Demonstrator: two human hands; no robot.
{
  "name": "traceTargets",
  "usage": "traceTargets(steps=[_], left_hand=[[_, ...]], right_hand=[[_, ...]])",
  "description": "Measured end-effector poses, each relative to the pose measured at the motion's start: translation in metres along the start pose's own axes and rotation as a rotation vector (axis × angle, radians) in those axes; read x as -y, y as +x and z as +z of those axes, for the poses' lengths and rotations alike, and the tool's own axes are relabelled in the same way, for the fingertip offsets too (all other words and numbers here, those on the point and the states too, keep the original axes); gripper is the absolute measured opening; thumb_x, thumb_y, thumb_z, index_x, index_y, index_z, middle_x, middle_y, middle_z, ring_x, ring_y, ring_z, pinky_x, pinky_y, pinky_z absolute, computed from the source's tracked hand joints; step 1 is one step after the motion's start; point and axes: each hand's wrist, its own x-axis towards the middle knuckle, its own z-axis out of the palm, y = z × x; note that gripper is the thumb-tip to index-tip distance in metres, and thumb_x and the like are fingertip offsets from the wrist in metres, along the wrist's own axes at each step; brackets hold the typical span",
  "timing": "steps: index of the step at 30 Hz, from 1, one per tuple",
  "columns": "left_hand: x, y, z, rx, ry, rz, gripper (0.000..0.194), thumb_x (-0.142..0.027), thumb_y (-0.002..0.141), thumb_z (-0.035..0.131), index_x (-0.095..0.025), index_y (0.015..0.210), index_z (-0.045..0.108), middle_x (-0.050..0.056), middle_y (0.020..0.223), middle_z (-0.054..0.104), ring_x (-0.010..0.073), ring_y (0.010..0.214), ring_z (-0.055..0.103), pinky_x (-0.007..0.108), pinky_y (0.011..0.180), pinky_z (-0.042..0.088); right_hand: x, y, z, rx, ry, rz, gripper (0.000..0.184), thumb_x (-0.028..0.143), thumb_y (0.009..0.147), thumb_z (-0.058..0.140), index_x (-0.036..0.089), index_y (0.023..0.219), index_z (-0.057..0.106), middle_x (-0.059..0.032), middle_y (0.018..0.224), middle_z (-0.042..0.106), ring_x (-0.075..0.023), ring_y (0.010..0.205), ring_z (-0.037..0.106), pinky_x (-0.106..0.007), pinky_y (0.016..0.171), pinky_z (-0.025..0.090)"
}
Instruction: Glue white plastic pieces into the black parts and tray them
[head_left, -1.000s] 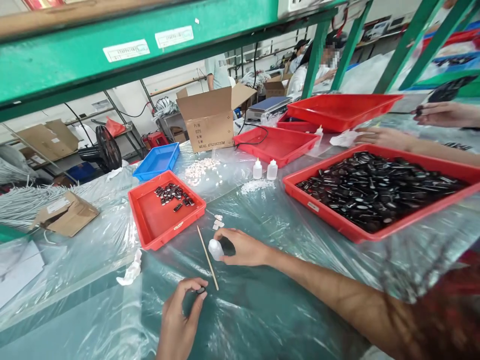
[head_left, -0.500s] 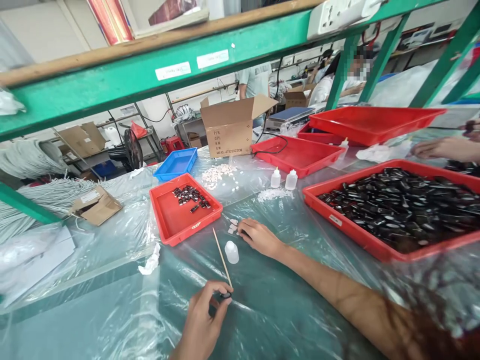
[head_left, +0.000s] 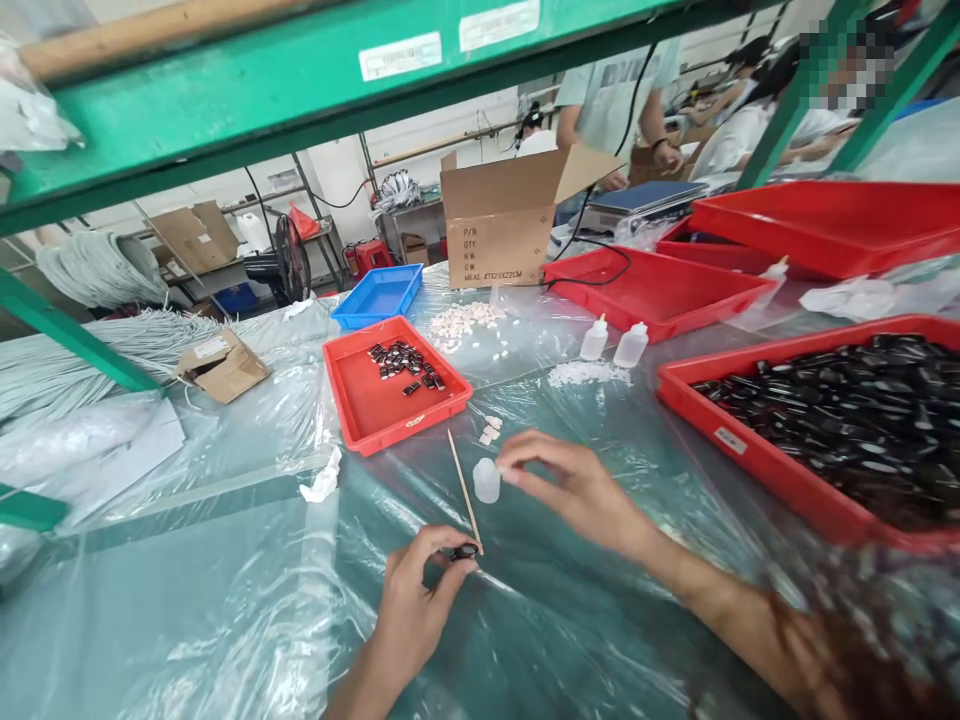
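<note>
My left hand (head_left: 416, 600) is low in the middle of the view, thumb and forefinger pinched on a small black part (head_left: 465, 551). A thin wooden stick (head_left: 463, 485) lies on the plastic-covered table, its near end touching that part. My right hand (head_left: 577, 485) hovers just right of a small white bottle (head_left: 486, 480) standing on the table, its fingertips pinched on what looks like a small white piece. A few more loose white pieces (head_left: 490, 431) lie just beyond the bottle.
A small red tray (head_left: 375, 415) holds several black parts. At the right is a big red tray (head_left: 750, 450) full of them. Farther back are two dropper bottles (head_left: 615, 343), a blue tray (head_left: 379, 293), a cardboard box (head_left: 499, 235) and other people. A green shelf beam (head_left: 225, 100) runs overhead.
My right hand let go of the white bottle, reached to the loose white pieces, then came back beside the bottle with fingers pinched. My left hand kept its pinch on the black part.
</note>
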Motion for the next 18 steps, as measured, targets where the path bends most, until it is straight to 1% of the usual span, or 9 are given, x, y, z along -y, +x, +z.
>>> traceTargets(steps=[2, 3, 5, 7, 10, 12, 15, 18], left_hand=[[0.009, -0.003, 0.003, -0.002, -0.057, -0.006, 0.009, -0.035, 0.082, 0.072, -0.030, 0.089, 0.072, -0.002, 0.081, 0.079, 0.0179, 0.070, 0.077, 0.024, 0.066, 0.061], [0.014, -0.004, 0.005, -0.012, -0.066, -0.016, 0.009, -0.036, 0.081, 0.073, -0.030, 0.088, 0.072, -0.003, 0.079, 0.078, 0.0174, 0.068, 0.076, 0.024, 0.065, 0.061], [0.020, -0.007, 0.007, -0.040, -0.055, -0.043, 0.009, -0.037, 0.078, 0.075, -0.030, 0.084, 0.072, -0.004, 0.076, 0.077, 0.0160, 0.064, 0.074, 0.023, 0.063, 0.060], [0.022, -0.008, 0.009, -0.040, -0.069, -0.083, 0.010, -0.036, 0.077, 0.077, -0.030, 0.080, 0.071, -0.005, 0.071, 0.075, 0.0144, 0.059, 0.072, 0.021, 0.059, 0.059], [0.020, -0.009, 0.010, 0.005, -0.145, -0.158, 0.009, -0.035, 0.076, 0.077, -0.029, 0.080, 0.071, -0.007, 0.065, 0.073, 0.0123, 0.050, 0.070, 0.020, 0.051, 0.058], [0.017, -0.009, 0.010, 0.025, -0.189, -0.208, 0.010, -0.034, 0.075, 0.077, -0.028, 0.080, 0.071, -0.006, 0.065, 0.073, 0.0116, 0.047, 0.069, 0.020, 0.049, 0.058], [0.010, -0.010, 0.010, 0.022, -0.251, -0.282, 0.011, -0.036, 0.073, 0.078, -0.027, 0.078, 0.073, -0.004, 0.068, 0.075, 0.0148, 0.051, 0.071, 0.022, 0.048, 0.060], [0.001, -0.010, 0.010, -0.021, -0.262, -0.308, 0.012, -0.041, 0.070, 0.077, -0.030, 0.072, 0.075, -0.002, 0.066, 0.076, 0.0186, 0.051, 0.071, 0.026, 0.043, 0.059]], right_hand=[[0.019, -0.013, 0.017, 0.054, 0.064, -0.028, 0.007, 0.036, 0.101, 0.075, 0.031, 0.103, 0.079, -0.0030, 0.096, 0.078, -0.0210, 0.087, 0.074, -0.035, 0.081, 0.060], [0.025, -0.020, 0.025, 0.073, 0.078, -0.037, 0.004, 0.035, 0.100, 0.076, 0.033, 0.103, 0.079, -0.0017, 0.093, 0.079, -0.0205, 0.082, 0.074, -0.034, 0.076, 0.060], [0.029, -0.029, 0.039, 0.088, 0.099, -0.056, 0.003, 0.033, 0.099, 0.077, 0.035, 0.102, 0.078, -0.0006, 0.090, 0.078, -0.0203, 0.077, 0.074, -0.034, 0.071, 0.061], [0.026, -0.034, 0.048, 0.084, 0.111, -0.078, 0.005, 0.032, 0.098, 0.078, 0.037, 0.101, 0.078, -0.0006, 0.089, 0.078, -0.0208, 0.077, 0.076, -0.034, 0.069, 0.062], [0.020, -0.036, 0.051, 0.070, 0.101, -0.088, 0.010, 0.032, 0.097, 0.080, 0.041, 0.102, 0.079, -0.0008, 0.090, 0.077, -0.0215, 0.076, 0.077, -0.034, 0.066, 0.063], [0.019, -0.036, 0.049, 0.082, 0.090, -0.092, 0.012, 0.033, 0.096, 0.080, 0.044, 0.102, 0.079, -0.0006, 0.089, 0.075, -0.0219, 0.073, 0.076, -0.035, 0.062, 0.062], [0.023, -0.038, 0.046, 0.123, 0.039, -0.115, 0.020, 0.031, 0.097, 0.078, 0.048, 0.107, 0.078, -0.0010, 0.089, 0.074, -0.0217, 0.071, 0.075, -0.035, 0.059, 0.061], [0.028, -0.040, 0.042, 0.152, 0.002, -0.150, 0.033, 0.025, 0.101, 0.072, 0.053, 0.120, 0.075, -0.0019, 0.096, 0.075, -0.0208, 0.077, 0.077, -0.033, 0.062, 0.062]])
